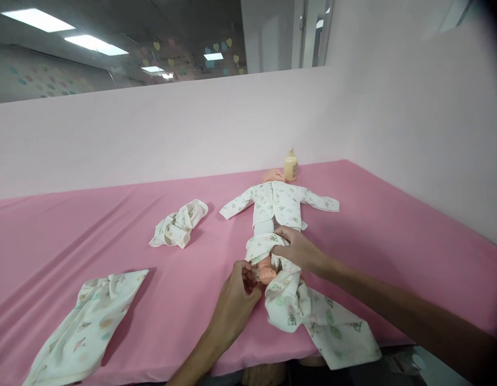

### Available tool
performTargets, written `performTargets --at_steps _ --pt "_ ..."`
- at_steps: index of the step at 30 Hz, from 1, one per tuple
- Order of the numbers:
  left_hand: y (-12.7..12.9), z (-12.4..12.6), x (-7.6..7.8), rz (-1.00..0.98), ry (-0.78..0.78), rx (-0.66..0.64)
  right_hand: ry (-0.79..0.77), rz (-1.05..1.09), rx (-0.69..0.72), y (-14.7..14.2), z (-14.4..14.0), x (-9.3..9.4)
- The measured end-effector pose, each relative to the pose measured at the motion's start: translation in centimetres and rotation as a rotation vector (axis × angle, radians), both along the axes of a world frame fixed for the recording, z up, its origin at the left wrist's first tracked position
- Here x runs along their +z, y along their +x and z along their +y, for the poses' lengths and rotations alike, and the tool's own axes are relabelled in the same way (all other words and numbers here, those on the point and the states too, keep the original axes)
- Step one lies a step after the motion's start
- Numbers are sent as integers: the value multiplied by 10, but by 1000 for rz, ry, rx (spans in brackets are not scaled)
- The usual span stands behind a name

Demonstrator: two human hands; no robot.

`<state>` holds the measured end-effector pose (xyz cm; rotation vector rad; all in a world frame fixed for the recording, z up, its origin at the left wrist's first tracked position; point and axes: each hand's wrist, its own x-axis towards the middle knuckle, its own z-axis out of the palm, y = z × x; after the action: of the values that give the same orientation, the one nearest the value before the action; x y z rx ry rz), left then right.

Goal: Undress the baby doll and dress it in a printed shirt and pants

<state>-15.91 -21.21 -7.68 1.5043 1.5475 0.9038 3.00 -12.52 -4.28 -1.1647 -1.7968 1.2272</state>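
Observation:
A baby doll (272, 176) lies on its back on the pink table (91, 230), head towards the far wall, in a white printed top (278, 202). White printed trousers (308, 311) are bunched around its legs and trail off the near table edge. My left hand (236, 300) pinches the trouser cloth beside the doll's bare foot (267, 274). My right hand (296, 249) grips the trouser waistband at the doll's hips.
A crumpled white printed garment (179, 224) lies left of the doll. Another flat printed garment (87, 321) lies at the near left edge. A small cream bottle (290, 165) stands by the doll's head. Pale pink walls close in the back and right.

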Motion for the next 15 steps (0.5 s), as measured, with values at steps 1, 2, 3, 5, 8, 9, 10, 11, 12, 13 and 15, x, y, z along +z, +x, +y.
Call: performTargets --at_steps 1,2,3,5,8,9,10,11,12,13,15 --pt "2 3 -1 93 9 4 -50 14 7 1 1 0" --pt "4 7 -1 177 15 5 -97 24 13 2 2 1" --pt "6 10 -1 249 19 4 -136 31 20 3 2 1" --pt "8 18 -2 377 34 -3 -177 42 35 5 3 1" --pt "6 26 -3 570 76 -4 -160 45 68 7 1 0" --pt "3 27 -2 631 85 -1 -143 56 82 9 -2 0" --pt "0 26 -1 677 85 -6 -115 69 84 12 -6 0" --pt "-5 24 2 695 70 -27 -78 78 65 18 -11 0" --pt "-11 22 7 679 47 -62 -35 76 17 25 -18 -1" --pt "-16 18 14 636 26 -102 7 55 -46 34 -26 -3" --pt "-23 13 33 513 13 -168 57 -54 -163 55 -46 -8"
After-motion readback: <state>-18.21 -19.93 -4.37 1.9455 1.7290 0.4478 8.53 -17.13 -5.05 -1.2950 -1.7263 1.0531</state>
